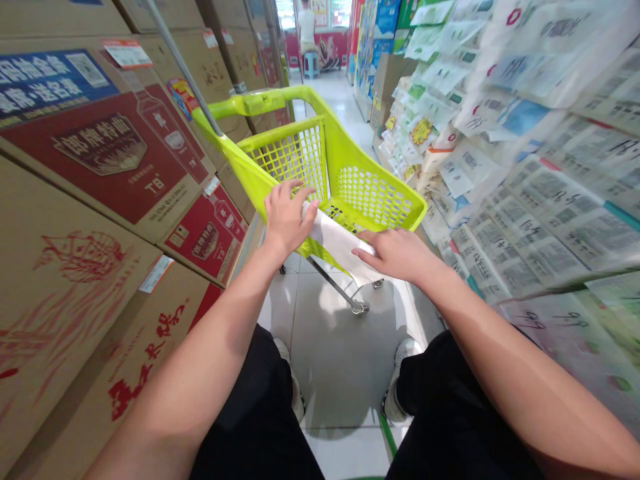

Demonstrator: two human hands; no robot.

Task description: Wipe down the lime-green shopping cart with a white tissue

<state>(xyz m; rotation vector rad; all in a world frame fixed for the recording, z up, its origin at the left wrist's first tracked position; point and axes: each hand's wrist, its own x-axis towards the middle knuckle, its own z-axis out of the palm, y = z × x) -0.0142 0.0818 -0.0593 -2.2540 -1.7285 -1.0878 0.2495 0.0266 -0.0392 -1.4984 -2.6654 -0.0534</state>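
Note:
A lime-green shopping trolley (370, 173) with perforated basket walls stands in front of me. Along its near rim lies a thin white cloth (343, 243), its lower end hanging over the side; whether it is fabric or paper is hard to tell. At the cloth's upper left end, my left hand (289, 217) has its thumb against it and its fingers bent over the rim. My right hand (400, 253) grips the other end between thumb and index finger; its remaining fingers are partly hidden.
Stacked cartons (115, 147) line the left side. Packs of tissue (540, 200) are piled along the right. Between my shoes runs a tiled floor (335, 373), and a green bar (387, 437) shows below me. A person (307, 30) is far down the aisle beside a blue stool (311, 63).

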